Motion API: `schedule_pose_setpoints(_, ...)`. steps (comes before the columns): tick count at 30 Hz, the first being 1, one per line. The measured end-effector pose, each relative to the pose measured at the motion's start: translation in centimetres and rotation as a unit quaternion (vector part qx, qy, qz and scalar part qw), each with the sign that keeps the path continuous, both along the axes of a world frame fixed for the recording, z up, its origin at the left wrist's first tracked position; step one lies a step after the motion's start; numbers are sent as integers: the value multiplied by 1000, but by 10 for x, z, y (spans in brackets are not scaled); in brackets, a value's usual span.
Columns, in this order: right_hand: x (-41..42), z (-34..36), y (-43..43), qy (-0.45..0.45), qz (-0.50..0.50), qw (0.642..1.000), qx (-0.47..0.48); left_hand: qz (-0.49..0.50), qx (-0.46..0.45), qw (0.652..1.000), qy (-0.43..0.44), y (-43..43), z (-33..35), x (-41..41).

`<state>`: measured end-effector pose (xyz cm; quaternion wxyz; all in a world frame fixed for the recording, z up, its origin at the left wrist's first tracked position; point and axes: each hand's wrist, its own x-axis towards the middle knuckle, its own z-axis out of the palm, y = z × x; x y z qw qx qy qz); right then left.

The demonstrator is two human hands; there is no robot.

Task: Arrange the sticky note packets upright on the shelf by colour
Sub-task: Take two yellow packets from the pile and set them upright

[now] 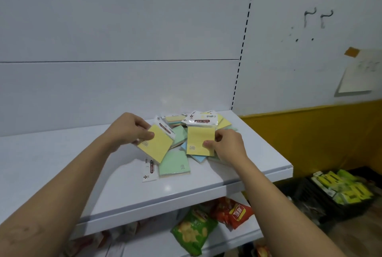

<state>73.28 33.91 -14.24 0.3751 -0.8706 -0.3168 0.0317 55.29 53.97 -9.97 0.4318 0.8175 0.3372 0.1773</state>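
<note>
Step in hand: by my judgement, gathering the yellows, since each hand has one lifted above the pile
Left hand (132,130): fingers curled round the upper left corner of a yellow sticky note packet (155,146), which hangs tilted with its header card up and to the right
Right hand (227,145): thumb and fingers pinch the right edge of a second yellow packet (200,141), held close to upright with its header on top
Packets relative to grip: each sticks inward from its hand, so the two are near each other but apart
Pile (223,123): the other packets lie flat and overlapping on the white shelf (62,163), under and behind both hands; a green packet (174,163) is at the front and a blue packet (197,158) shows below the right-held one
Doing it well: bring the two yellows face to face with headers up, then stand them on their bottom edges against the back panel (124,91), on bare shelf left of the pile
Care: thin packets probably tip, so keep one hand against them until they lean steadily
</note>
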Motion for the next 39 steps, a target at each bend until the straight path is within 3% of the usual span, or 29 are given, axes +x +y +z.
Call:
schedule_pose_setpoints(9,16,26,8,-3,24,999,35,61,105,993,0,-2,32,-14)
schedule_pose_setpoints(14,14,40,39,-2,51,997,59,105,80,991,-36,14,45,-37)
schedule_pose_setpoints(19,-7,51,79,-9,108,991,76,183,135,973,-51,34,52,-78)
schedule_pose_setpoints(31,-141,95,182,-33,235,967,90,305,100,935,-153,74,57,-238)
schedule_pose_setpoints(39,-259,109,240,-36,291,952,90,368,105,910,-159,104,64,-383)
